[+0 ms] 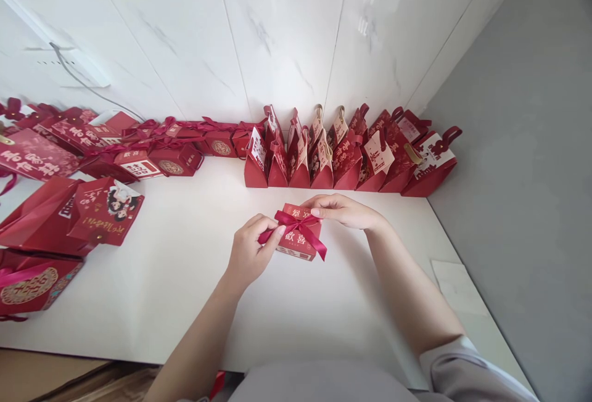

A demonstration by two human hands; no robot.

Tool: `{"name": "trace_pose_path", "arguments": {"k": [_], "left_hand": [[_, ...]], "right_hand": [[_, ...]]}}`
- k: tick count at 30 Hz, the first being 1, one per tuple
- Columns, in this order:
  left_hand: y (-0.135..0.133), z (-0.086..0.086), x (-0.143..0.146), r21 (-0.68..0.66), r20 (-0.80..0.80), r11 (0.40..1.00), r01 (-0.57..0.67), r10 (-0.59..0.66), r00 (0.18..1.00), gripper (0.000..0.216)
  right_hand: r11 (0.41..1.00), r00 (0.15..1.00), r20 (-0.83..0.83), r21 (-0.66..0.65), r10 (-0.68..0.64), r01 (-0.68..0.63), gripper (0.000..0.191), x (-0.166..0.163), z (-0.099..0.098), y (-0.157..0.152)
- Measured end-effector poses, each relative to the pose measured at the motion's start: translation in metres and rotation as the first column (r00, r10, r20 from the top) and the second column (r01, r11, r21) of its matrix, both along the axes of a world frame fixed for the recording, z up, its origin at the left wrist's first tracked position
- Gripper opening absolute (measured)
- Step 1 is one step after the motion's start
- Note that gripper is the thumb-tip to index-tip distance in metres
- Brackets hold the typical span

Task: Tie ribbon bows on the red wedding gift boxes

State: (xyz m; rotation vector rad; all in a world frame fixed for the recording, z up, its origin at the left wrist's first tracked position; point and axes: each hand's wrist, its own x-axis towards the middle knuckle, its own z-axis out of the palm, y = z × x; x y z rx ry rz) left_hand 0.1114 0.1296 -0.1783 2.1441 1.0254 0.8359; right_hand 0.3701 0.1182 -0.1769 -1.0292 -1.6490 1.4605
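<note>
A small red gift box (295,249) with white and gold lettering sits on the white table between my hands. Across its top runs a dark pink ribbon (318,245) tied in a bow, one tail hanging over the right front corner. My left hand (252,248) pinches the bow's left side between thumb and fingers. At the box's far right edge, my right hand (345,211) has its thumb on the bow's right loop. The right fingers curl behind the box's far edge, where their tips are partly hidden.
Behind the box, several red bags with handle loops (346,164) stand in rows against the marbled wall. More red gift boxes (178,158) with ribbons line the left, with larger boxes (41,217) nearer. A grey wall (522,143) bounds the right. Cardboard (46,374) shows below the table's front left edge.
</note>
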Motion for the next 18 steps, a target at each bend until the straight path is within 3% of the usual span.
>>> {"name": "trace_pose_path", "arguments": {"k": [4,10,18], "left_hand": [[0.003,0.001,0.002,-0.231,0.041,0.973,0.000,0.009,0.999,0.029],[0.013,-0.008,-0.002,-0.442,0.062,0.897,0.015,0.014,0.998,0.033],[0.016,-0.013,-0.004,-0.319,0.011,0.948,0.028,-0.026,1.000,0.037]], "right_hand": [[0.999,1.000,-0.015,0.025,-0.022,0.022,0.032,0.002,-0.003,0.001],[0.992,0.996,0.041,0.099,-0.085,0.081,0.032,0.003,-0.012,0.004],[0.973,0.982,-0.013,0.130,-0.191,0.191,0.033,-0.005,-0.030,0.011]]}}
